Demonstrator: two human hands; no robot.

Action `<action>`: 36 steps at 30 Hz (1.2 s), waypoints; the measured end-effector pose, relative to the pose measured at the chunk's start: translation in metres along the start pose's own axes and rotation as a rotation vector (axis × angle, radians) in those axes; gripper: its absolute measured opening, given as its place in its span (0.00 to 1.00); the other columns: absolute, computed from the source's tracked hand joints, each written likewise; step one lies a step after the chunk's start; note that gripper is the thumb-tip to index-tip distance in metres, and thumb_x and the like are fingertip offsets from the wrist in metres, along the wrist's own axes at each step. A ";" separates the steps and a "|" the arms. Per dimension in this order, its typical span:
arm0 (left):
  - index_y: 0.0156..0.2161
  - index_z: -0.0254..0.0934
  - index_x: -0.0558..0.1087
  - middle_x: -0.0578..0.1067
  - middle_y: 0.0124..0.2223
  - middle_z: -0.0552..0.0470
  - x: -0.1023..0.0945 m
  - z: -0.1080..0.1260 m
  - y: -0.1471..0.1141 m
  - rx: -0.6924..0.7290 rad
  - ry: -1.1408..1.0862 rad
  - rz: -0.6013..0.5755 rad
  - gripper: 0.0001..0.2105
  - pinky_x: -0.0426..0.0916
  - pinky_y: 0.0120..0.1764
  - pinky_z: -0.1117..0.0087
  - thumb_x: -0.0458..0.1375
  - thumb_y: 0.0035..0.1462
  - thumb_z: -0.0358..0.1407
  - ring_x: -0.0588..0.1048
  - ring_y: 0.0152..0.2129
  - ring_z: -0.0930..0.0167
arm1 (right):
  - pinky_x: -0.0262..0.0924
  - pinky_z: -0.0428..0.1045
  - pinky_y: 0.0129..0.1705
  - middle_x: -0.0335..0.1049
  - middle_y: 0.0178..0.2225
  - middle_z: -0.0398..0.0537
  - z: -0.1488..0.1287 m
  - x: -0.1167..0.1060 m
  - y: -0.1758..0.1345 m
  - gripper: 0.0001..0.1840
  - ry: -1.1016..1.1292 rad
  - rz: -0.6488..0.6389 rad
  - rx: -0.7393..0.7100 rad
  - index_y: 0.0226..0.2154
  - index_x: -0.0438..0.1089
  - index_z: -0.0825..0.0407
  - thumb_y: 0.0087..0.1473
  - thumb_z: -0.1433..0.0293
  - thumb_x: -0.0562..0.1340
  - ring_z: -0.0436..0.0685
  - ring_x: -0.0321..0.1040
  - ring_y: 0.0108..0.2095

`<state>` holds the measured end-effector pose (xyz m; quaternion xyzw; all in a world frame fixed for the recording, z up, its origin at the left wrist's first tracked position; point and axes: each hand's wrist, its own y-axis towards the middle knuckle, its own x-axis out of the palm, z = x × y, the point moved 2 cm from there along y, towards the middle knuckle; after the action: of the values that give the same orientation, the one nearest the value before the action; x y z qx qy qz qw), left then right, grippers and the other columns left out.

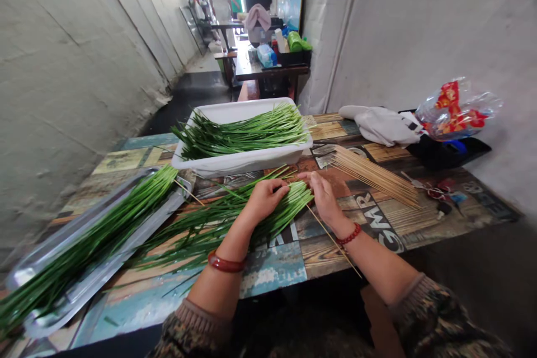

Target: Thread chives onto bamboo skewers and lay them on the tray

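Observation:
A loose bunch of garlic chives lies across the middle of the table, its pale stem ends to the right. My left hand is closed in a pinch on the chives near those ends. My right hand is bent round the stem tips from the right, its fingers against them; its thumb is mostly hidden. A thin bamboo skewer sticks out from the stem ends below my right hand, slanting toward the front edge. Left of my hands, a metal tray holds more chives, with a skewer through their stem ends.
Behind the bunch stands a white plastic tub of chives. Bamboo skewers lie fanned out at right, beside keys. A light cloth cap and a clear plastic bag sit at the back right. Two people are in the far background.

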<state>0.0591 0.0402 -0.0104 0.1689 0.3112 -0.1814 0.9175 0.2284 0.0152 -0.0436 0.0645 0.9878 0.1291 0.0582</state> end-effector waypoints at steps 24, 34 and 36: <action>0.28 0.32 0.76 0.74 0.25 0.52 0.010 -0.003 0.000 -0.136 -0.193 0.037 0.11 0.61 0.28 0.75 0.57 0.52 0.38 0.69 0.23 0.74 | 0.63 0.48 0.34 0.75 0.30 0.48 0.002 0.001 0.005 0.20 -0.002 -0.120 -0.011 0.32 0.75 0.54 0.58 0.57 0.56 0.55 0.70 0.31; 0.26 0.31 0.75 0.71 0.23 0.55 0.008 -0.003 0.002 -0.243 -0.320 0.045 0.12 0.59 0.28 0.75 0.60 0.49 0.40 0.65 0.21 0.75 | 0.58 0.46 0.30 0.72 0.26 0.45 0.006 0.001 0.008 0.18 -0.071 -0.110 -0.014 0.29 0.72 0.54 0.57 0.57 0.57 0.52 0.66 0.28; 0.26 0.31 0.75 0.70 0.22 0.55 0.009 -0.005 0.002 -0.234 -0.312 0.046 0.12 0.58 0.27 0.75 0.60 0.49 0.40 0.64 0.21 0.76 | 0.57 0.45 0.29 0.71 0.24 0.44 0.005 0.003 0.007 0.14 -0.156 -0.096 -0.042 0.26 0.71 0.54 0.56 0.63 0.58 0.51 0.65 0.26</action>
<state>0.0645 0.0419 -0.0196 0.0383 0.1801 -0.1468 0.9719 0.2266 0.0233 -0.0468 0.0257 0.9793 0.1414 0.1423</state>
